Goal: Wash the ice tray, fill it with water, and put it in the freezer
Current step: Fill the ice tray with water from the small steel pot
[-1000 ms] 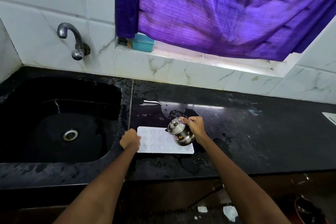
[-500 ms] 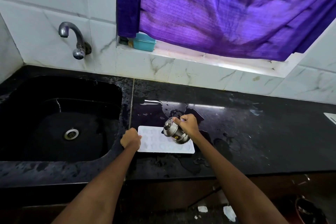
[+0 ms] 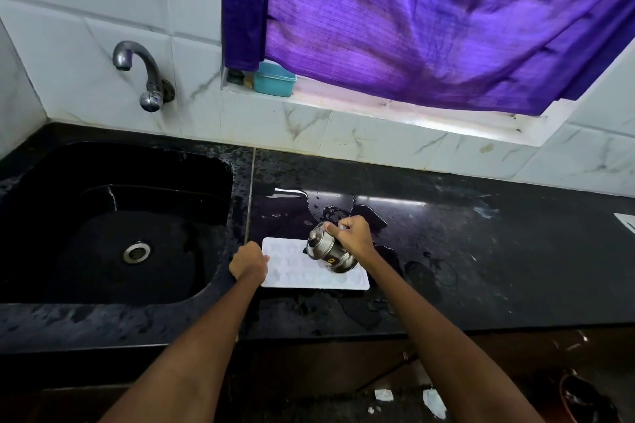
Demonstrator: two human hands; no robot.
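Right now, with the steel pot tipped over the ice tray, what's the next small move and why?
Probably shift the steel pot slowly along the white ice tray toward the left end, still tilted. The right hand holds it over the tray's right part, the left hand steadies the left edge, and the countertop around is already wet, so pour gently.

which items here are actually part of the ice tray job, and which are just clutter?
In use:
- white ice tray, flat on the wet black counter
- steel pot, tilted over the tray, gripped by right hand
- left hand, holding the tray's left edge

Lying about:
- teal box on the window ledge
- purple curtain
- tap and black sink, not in use now
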